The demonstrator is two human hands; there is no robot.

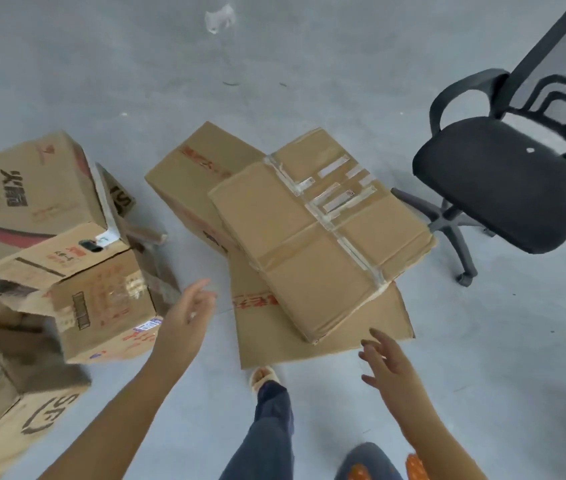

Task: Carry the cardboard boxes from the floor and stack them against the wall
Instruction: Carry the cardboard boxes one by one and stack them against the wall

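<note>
Both bare hands, the left hand [189, 306] and right hand [383, 362], reach out with fingers spread and empty toward the taped cardboard box [319, 230] lying atop two others on the floor [309, 81], beside a heap holding an "SF"-marked box [37, 415].

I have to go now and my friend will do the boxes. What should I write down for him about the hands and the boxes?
Left hand: open, holds nothing, reaching toward the middle boxes.
Right hand: open, holds nothing, near the front edge of the bottom box.
Middle of the floor: the taped box lies tilted on top of two other boxes, a box with red print behind and a flat box below it.
On the left: a jumbled pile of boxes, some open or crushed.
An office chair stands on the right.
Done: no box is lifted right now.
Left: pick up the boxes and stack them against the wall.
</note>
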